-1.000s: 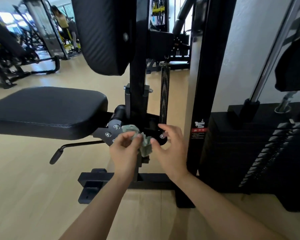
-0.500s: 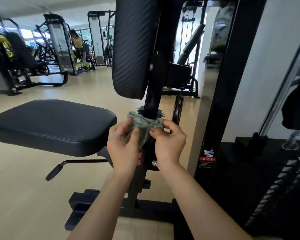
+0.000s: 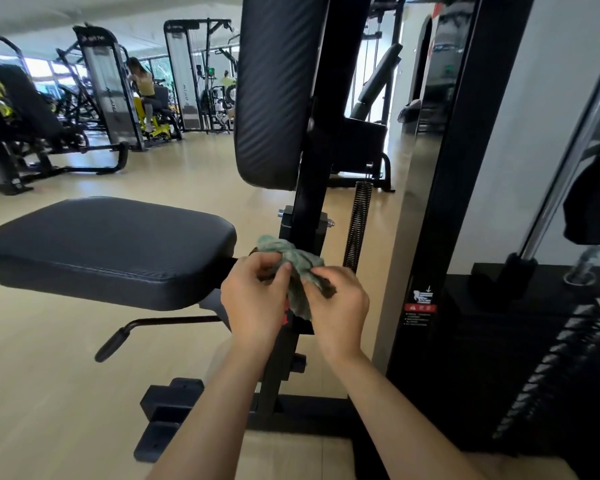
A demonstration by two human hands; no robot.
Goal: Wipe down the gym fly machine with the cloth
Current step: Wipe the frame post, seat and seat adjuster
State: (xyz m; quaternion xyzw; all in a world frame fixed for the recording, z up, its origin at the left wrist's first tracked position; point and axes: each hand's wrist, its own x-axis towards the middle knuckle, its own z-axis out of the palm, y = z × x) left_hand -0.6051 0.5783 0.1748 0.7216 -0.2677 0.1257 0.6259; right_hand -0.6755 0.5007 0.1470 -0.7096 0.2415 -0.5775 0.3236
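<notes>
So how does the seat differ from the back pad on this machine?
The seat lies flat; the back pad stands upright, higher up. The seat looks smooth, while the back pad shows fine diagonal ribs. Both are dark padded cushions.

Front of upright post (image 3: 309,202): 2 hands (left hand (image 3: 253,299), right hand (image 3: 336,306)), 1 cloth (image 3: 291,254). L of post: 1 seat pad (image 3: 108,247), 1 back pad (image 3: 271,91), 1 lever (image 3: 118,341). R: 1 spring (image 3: 357,223), 1 warning label (image 3: 420,306).
</notes>
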